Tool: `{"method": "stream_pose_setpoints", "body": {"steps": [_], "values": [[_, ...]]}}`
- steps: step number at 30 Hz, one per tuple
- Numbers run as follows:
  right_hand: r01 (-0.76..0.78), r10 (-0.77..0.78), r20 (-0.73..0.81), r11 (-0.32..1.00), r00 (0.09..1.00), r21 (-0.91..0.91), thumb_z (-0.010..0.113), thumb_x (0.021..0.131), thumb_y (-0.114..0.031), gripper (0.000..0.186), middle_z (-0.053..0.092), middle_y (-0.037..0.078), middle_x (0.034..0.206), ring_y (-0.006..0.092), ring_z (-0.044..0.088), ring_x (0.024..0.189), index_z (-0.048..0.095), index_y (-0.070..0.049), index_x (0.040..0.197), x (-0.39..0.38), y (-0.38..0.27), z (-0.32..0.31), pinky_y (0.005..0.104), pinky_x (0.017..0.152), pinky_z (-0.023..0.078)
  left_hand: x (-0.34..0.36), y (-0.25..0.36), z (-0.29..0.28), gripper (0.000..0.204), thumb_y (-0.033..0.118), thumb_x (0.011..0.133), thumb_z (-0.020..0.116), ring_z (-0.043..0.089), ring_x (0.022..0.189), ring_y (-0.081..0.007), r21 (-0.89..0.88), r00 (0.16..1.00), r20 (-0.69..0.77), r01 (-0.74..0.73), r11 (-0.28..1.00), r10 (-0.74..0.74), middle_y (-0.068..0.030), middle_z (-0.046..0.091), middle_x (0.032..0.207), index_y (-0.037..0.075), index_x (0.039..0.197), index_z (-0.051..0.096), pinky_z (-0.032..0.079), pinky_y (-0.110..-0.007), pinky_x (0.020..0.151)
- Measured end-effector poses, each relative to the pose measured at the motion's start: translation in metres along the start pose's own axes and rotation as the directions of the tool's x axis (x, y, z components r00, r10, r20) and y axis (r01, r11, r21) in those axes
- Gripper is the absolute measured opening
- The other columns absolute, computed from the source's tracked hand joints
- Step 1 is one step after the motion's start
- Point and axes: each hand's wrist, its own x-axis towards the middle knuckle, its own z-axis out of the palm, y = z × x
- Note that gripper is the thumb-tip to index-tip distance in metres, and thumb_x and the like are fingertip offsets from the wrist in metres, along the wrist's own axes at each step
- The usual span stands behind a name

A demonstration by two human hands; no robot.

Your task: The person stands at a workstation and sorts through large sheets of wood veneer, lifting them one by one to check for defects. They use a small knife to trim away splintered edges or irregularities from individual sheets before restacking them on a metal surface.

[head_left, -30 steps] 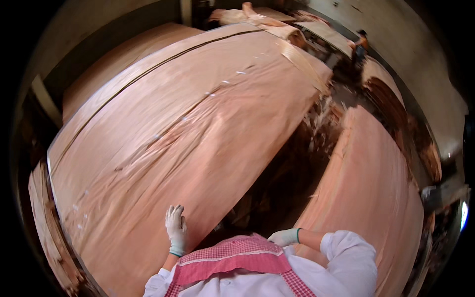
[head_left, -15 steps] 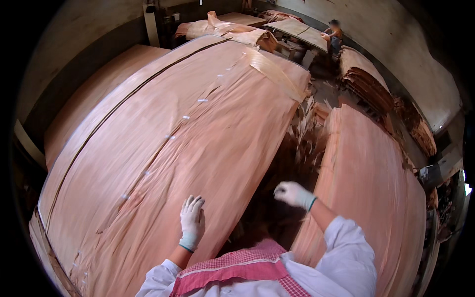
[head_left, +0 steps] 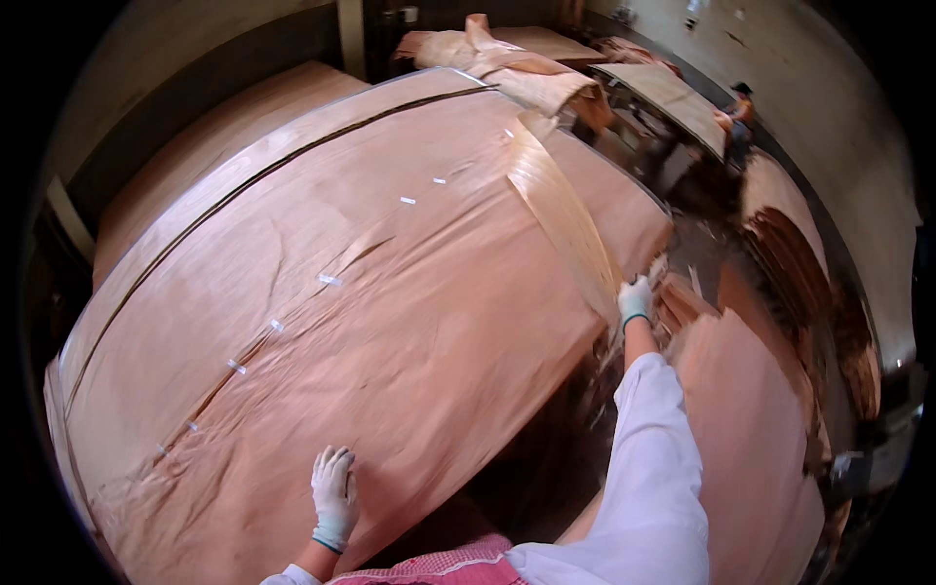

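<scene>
A large pinkish-brown veneer sheet [head_left: 390,292] lies on top of a tall stack in front of me, patched with small white tape pieces. My left hand [head_left: 333,492], in a white glove, rests flat on the sheet near its front edge with fingers spread. My right hand [head_left: 635,298], also gloved, reaches far out to the sheet's right edge. It touches or grips the lower end of a narrow pale veneer strip [head_left: 561,214] that lies across the sheet; the grip itself is too small to make out.
A second veneer stack [head_left: 751,429] stands to the right, across a dark gap with scraps. More stacks [head_left: 224,127] lie at the left and back. Another person [head_left: 736,112] works at a sheet at the far right by the wall.
My right hand has stretched from near my body out to the sheet's right edge and the pale strip. My left hand stays flat on the sheet. My view has swung right.
</scene>
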Motion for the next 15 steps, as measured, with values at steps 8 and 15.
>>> {"method": "stream_pose_setpoints", "body": {"steps": [8,15], "values": [[0.154,-0.025,0.515,0.966,0.857,-0.210,0.071,0.077,-0.021,0.042,0.065,0.020,0.110,0.0387,0.061,0.102,0.057,-0.004,0.114,0.028,-0.052,0.032,0.0440,0.086,0.048,0.056,0.054,0.027,0.032,0.002,0.081,0.055,0.049,0.121,-0.0392,0.061,0.996,0.070,0.044,0.997,-0.048,-0.0173,0.059,0.119,0.003,0.112,0.060,0.035,-0.049,0.107],[-0.141,-0.618,0.758,0.748,0.209,0.648,0.064,0.086,-0.013,0.023,0.056,0.000,0.082,0.0059,0.051,0.075,0.057,0.002,0.102,-0.055,-0.259,-0.126,0.0223,0.067,0.045,0.164,0.094,0.051,0.087,0.025,0.073,0.078,0.035,0.134,-0.0382,-0.100,0.999,-0.018,-0.047,0.994,0.046,-0.0223,0.038,0.144,-0.001,0.143,0.034,0.028,-0.045,0.112]]}}
